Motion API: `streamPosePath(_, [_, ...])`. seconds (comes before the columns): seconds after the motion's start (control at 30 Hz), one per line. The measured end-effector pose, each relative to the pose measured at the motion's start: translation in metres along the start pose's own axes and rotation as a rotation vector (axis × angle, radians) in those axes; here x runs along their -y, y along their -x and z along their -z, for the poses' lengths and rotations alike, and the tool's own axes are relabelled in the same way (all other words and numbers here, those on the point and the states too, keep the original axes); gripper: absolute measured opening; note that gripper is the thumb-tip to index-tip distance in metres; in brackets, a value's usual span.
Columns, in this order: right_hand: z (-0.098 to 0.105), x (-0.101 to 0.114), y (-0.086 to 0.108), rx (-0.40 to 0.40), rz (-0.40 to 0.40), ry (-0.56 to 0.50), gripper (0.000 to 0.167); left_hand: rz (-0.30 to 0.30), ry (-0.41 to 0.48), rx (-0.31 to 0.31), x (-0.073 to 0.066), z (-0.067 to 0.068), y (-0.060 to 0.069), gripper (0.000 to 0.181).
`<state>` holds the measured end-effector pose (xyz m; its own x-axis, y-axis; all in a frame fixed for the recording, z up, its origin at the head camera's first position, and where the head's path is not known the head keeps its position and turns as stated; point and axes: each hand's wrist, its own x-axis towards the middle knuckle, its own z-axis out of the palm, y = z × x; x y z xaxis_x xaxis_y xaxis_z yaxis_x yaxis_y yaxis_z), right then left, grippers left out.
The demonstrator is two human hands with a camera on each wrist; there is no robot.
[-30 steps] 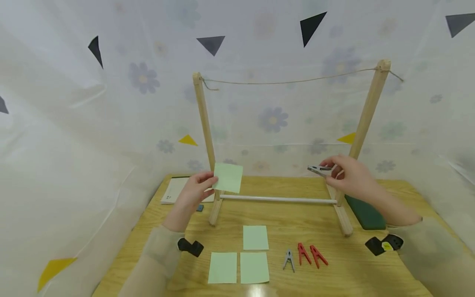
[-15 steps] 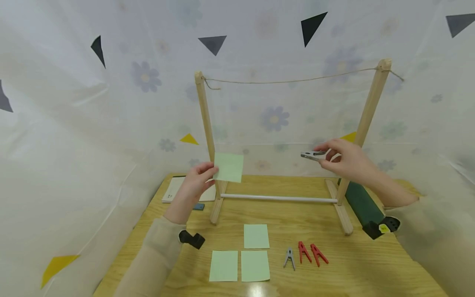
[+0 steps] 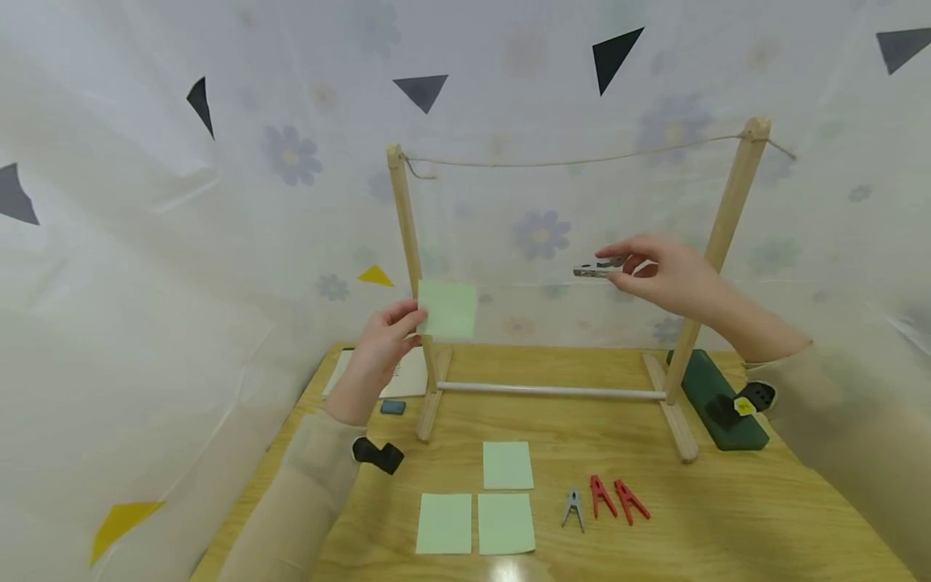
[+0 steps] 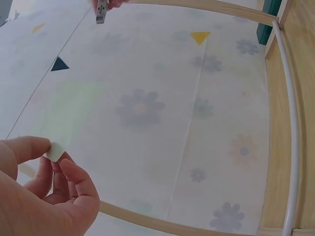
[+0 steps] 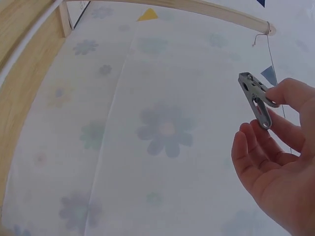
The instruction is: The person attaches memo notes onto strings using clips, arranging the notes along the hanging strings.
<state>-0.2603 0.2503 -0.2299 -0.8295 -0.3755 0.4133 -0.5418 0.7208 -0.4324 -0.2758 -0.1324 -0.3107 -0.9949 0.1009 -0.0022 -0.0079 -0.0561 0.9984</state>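
My left hand (image 3: 378,343) pinches a pale green square paper note (image 3: 448,309) by its left edge, in front of the stand's left post. In the left wrist view, thumb and finger meet on a corner of the note (image 4: 57,151). On the other side, my right hand (image 3: 669,271) holds a grey clothespin (image 3: 595,268) by its handles, its nose pointing left. The right wrist view shows the clothespin (image 5: 256,98) between thumb and fingers. Both hands are below the string (image 3: 567,163) tied between the two wooden posts (image 3: 730,206).
Several green notes (image 3: 507,466) lie on the wooden table (image 3: 349,517). Right of them are a grey clothespin (image 3: 573,508) and two red clothespins (image 3: 602,495). A white rod (image 3: 553,391) joins the posts low down. A dark green case (image 3: 727,420), a blue eraser-like block (image 3: 393,407) and an open notebook (image 3: 409,376) lie around.
Both hands have risen, the left with the green note and the right with the grey clothespin. The right hand has also moved left, toward the middle.
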Motion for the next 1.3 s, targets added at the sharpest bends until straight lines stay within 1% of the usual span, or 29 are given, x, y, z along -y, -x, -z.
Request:
streamPosePath(0.07, [0.002, 0.004, -0.007, -0.009, 0.005, -0.010, 0.033, -0.009, 0.003, -0.009, -0.004, 0.000, 0.000, 0.045])
streamPosePath(0.2, [0.007, 0.014, -0.019, -0.036, 0.016, -0.036, 0.032, -0.023, 0.015, -0.006, -0.010, -0.002, -0.003, 0.047])
streamPosePath(0.37, [0.013, 0.027, -0.032, -0.045, -0.008, -0.079, 0.032, -0.034, 0.057, -0.022, -0.017, -0.008, -0.010, 0.044])
streamPosePath(0.43, [0.016, 0.032, -0.037, -0.051, -0.004, -0.083, 0.032, -0.041, 0.073, -0.032, -0.020, -0.010, -0.013, 0.044])
streamPosePath(0.57, [0.023, 0.037, -0.047, -0.067, 0.006, -0.078, 0.034, -0.053, 0.117, -0.045, -0.024, -0.014, -0.018, 0.041])
streamPosePath(0.63, [0.027, 0.038, -0.052, -0.074, 0.005, -0.092, 0.035, -0.056, 0.134, -0.048, -0.025, -0.015, -0.022, 0.040])
streamPosePath(0.73, [0.032, 0.039, -0.059, -0.078, -0.019, -0.120, 0.037, -0.057, 0.164, -0.063, -0.027, -0.018, -0.026, 0.039])
streamPosePath(0.9, [0.039, 0.042, -0.070, -0.057, -0.086, -0.210, 0.041, -0.052, 0.207, -0.089, -0.034, -0.026, -0.031, 0.041])
streamPosePath(1.0, [0.042, 0.046, -0.078, -0.052, -0.110, -0.263, 0.043, -0.049, 0.220, -0.094, -0.037, -0.031, -0.033, 0.043])
streamPosePath(1.2, [0.048, 0.052, -0.093, -0.085, -0.147, -0.382, 0.048, -0.062, 0.246, -0.086, -0.044, -0.038, -0.037, 0.044])
streamPosePath(1.3, [0.050, 0.055, -0.099, -0.102, -0.164, -0.436, 0.045, -0.062, 0.261, -0.091, -0.046, -0.043, -0.039, 0.042])
